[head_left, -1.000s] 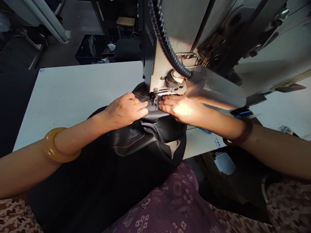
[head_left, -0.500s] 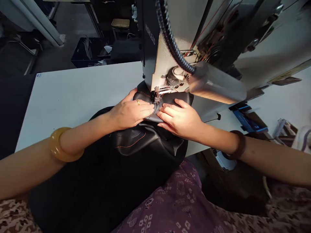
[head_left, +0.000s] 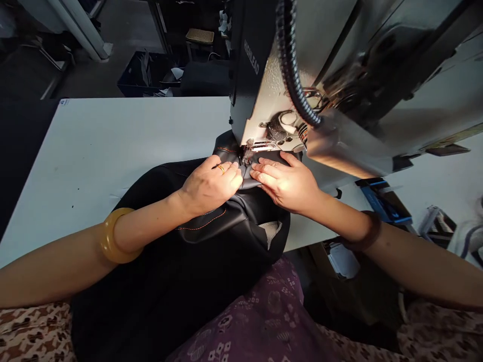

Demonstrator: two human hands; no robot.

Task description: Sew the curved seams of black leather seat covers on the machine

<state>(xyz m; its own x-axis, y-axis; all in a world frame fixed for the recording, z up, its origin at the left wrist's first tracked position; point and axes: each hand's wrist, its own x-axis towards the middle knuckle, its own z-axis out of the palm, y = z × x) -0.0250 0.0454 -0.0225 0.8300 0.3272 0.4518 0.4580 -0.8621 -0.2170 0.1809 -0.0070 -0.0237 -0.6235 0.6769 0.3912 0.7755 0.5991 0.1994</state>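
Observation:
Black leather [head_left: 211, 227] with orange stitching lies under the presser foot [head_left: 247, 156] of a sewing machine [head_left: 260, 85] and drapes down over my lap. My left hand [head_left: 211, 185], with a ring on one finger, has its fingers curled and pinched on the leather just left of the foot. To the right of the foot, my right hand [head_left: 289, 182] grips the same leather, fingers bent together and pressing near the seam. A grey underside [head_left: 270, 232] shows at one folded edge. The needle tip is hard to make out.
The white table [head_left: 113, 136] extends to the left of the machine. A lamp [head_left: 345, 143] on a braided flexible neck [head_left: 296, 65] hangs over the right side. Behind the table stand a dark bin [head_left: 136, 75] and a stool [head_left: 199, 36]. A blue box [head_left: 385, 201] sits at right.
My left fingers have gone from lying flatter to curling in on the leather. My right hand stays beside the foot. The camera view has shifted a little, and more grey underside shows.

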